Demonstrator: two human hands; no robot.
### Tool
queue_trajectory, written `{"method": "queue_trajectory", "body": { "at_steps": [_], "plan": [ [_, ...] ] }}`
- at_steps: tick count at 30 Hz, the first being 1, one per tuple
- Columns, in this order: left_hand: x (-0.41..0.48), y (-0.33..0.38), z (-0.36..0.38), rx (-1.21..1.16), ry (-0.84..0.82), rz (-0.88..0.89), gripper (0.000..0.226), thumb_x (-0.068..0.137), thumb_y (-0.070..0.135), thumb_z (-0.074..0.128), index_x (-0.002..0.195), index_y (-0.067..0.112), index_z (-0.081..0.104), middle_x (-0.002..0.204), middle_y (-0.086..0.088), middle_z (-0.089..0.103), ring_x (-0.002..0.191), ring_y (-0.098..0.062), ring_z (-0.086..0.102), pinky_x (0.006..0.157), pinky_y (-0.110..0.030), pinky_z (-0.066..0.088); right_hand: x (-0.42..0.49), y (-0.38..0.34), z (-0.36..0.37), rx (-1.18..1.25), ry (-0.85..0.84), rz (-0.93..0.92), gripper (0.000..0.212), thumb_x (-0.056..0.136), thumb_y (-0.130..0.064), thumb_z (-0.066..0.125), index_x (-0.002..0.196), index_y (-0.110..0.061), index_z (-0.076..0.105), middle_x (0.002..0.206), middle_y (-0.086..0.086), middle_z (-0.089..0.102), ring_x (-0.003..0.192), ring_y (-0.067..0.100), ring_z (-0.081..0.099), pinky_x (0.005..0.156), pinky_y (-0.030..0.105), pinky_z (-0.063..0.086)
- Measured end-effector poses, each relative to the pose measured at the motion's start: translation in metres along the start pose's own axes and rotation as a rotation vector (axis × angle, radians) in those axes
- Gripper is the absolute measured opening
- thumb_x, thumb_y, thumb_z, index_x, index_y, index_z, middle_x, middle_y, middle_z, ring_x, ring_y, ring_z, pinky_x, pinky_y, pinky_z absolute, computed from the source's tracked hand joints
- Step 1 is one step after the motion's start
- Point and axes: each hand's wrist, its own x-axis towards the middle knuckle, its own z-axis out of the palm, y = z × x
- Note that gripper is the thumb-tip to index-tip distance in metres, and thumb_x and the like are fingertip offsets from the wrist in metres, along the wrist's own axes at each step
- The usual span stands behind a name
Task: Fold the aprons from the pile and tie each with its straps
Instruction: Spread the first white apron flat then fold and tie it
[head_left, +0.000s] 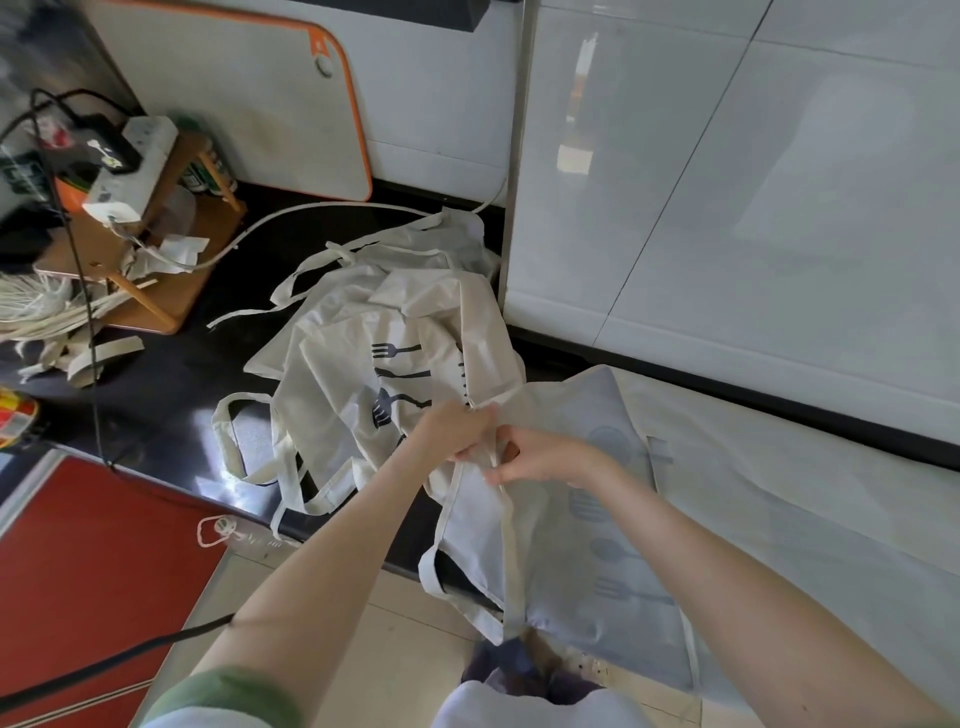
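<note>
A pile of cream aprons (363, 364) with dark fork-and-spoon prints lies on the black counter (171, 374), straps trailing to the left. One apron (587, 525) hangs over the counter's front edge, printed side down, its faint print showing through. My left hand (457, 431) grips that apron's top edge and a strap. Just to its right, my right hand (540, 457) pinches the same cream strap (511, 551), which runs down the cloth toward the floor.
A wooden rack (171, 244) with a white power strip (130, 166) and cables stands at the back left. A white board with an orange rim (358, 130) leans on the wall. White glossy panels (727, 208) rise to the right. A red cabinet (88, 566) is below left.
</note>
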Motion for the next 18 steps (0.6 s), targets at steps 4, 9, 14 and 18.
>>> {"method": "queue_trajectory", "body": {
  "at_steps": [4, 9, 14, 18],
  "plan": [
    [0.005, -0.01, -0.004, -0.094, -0.099, 0.104, 0.025, 0.098, 0.029, 0.051, 0.087, 0.008, 0.06, 0.07, -0.007, 0.058, 0.062, -0.02, 0.056, 0.066, -0.032, 0.053, 0.003, -0.003, 0.0, 0.044, 0.074, -0.013, 0.027, 0.09, -0.006, 0.055, 0.116, -0.011, 0.061, 0.091, -0.004, 0.059, 0.087, 0.012, 0.055, 0.082, 0.023, 0.042],
    [0.0, -0.018, -0.029, -0.52, -0.311, 0.086, 0.033, 0.093, 0.035, 0.062, 0.112, 0.008, 0.063, 0.105, -0.009, 0.071, 0.1, -0.019, 0.067, 0.088, -0.034, 0.055, 0.005, -0.012, -0.014, 0.181, 0.086, -0.105, 0.066, 0.087, 0.001, 0.051, 0.145, -0.028, 0.038, 0.118, 0.012, 0.067, 0.108, 0.022, 0.063, 0.091, 0.036, 0.05],
    [-0.014, -0.017, -0.034, -0.485, -0.475, 0.149, 0.034, 0.095, 0.032, 0.06, 0.121, 0.011, 0.056, 0.104, -0.005, 0.069, 0.103, -0.017, 0.065, 0.096, -0.036, 0.051, 0.012, -0.043, -0.032, 0.314, 0.142, -0.244, 0.08, 0.097, 0.003, 0.046, 0.148, -0.047, 0.01, 0.127, 0.007, 0.062, 0.108, 0.022, 0.065, 0.084, 0.032, 0.055],
    [-0.012, -0.019, -0.039, -0.732, -0.348, 0.161, 0.013, 0.099, 0.01, 0.046, 0.108, 0.005, 0.054, 0.077, -0.007, 0.066, 0.068, -0.017, 0.063, 0.073, -0.032, 0.056, 0.019, -0.056, -0.034, 0.259, 0.117, -0.309, 0.066, 0.1, 0.0, 0.042, 0.139, -0.051, 0.026, 0.138, -0.008, 0.052, 0.124, 0.009, 0.054, 0.102, 0.029, 0.045]
  ]
}}
